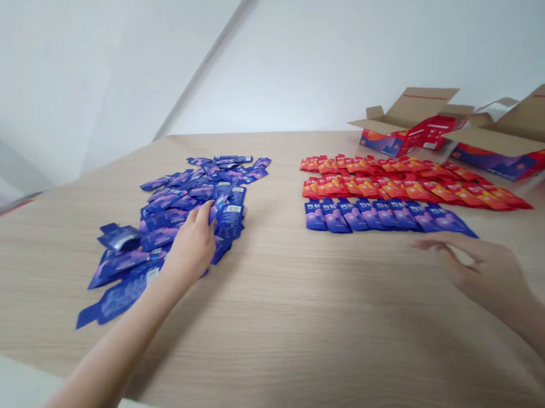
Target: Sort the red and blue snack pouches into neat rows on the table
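Note:
My left hand (pixel 193 240) is over the right side of a loose pile of blue-purple sachets (pixel 162 217). Its fingers are bent and closed at the edge of one blue sachet (pixel 219 207), partly hidden behind them. On the right, my right hand (pixel 488 274) hovers, slightly blurred, just in front of the right end of a neat overlapping row of blue sachets (pixel 359 216). Its fingers point left with a gap between thumb and forefinger, and nothing shows in them.
Behind the blue row lie two overlapping rows of red-orange sachets (pixel 396 187). Open cardboard boxes (pixel 383 142) with printed sides stand at the back right, against the white wall (pixel 335 58). Everything rests on a wood-grain table (pixel 292 319), whose near edge shows at lower left.

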`<state>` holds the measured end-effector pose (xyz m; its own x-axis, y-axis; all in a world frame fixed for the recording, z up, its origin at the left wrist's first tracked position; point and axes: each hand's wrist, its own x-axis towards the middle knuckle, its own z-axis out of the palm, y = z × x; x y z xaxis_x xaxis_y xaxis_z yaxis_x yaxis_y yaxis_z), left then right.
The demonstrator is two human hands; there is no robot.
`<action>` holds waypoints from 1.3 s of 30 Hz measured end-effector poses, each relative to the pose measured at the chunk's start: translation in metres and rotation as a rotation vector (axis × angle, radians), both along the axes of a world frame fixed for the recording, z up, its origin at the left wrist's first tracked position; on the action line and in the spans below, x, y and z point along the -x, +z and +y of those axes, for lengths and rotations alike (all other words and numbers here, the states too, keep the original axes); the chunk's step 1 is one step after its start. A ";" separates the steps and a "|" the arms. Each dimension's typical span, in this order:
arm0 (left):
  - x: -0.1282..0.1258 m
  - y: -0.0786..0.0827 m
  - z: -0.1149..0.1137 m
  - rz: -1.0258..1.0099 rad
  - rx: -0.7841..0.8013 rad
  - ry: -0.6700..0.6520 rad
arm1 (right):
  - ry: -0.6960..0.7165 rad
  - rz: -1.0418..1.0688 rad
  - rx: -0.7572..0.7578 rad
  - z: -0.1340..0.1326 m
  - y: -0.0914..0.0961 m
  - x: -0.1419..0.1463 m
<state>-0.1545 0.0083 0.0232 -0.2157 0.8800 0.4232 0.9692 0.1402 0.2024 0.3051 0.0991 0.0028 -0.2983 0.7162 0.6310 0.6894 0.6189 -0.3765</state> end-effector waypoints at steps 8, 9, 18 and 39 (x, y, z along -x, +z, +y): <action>-0.191 0.043 0.012 -0.096 -0.107 -0.573 | 0.544 0.312 0.407 -0.025 0.056 0.098; -0.205 0.046 0.014 -0.159 -0.077 -0.612 | 0.494 0.390 0.418 -0.022 0.056 0.095; -0.280 0.042 0.073 -1.040 0.309 -0.786 | 0.409 0.340 0.599 0.006 0.035 0.002; -0.406 -0.014 0.183 -1.475 0.709 -0.515 | -0.049 -0.324 -0.159 0.066 -0.003 -0.153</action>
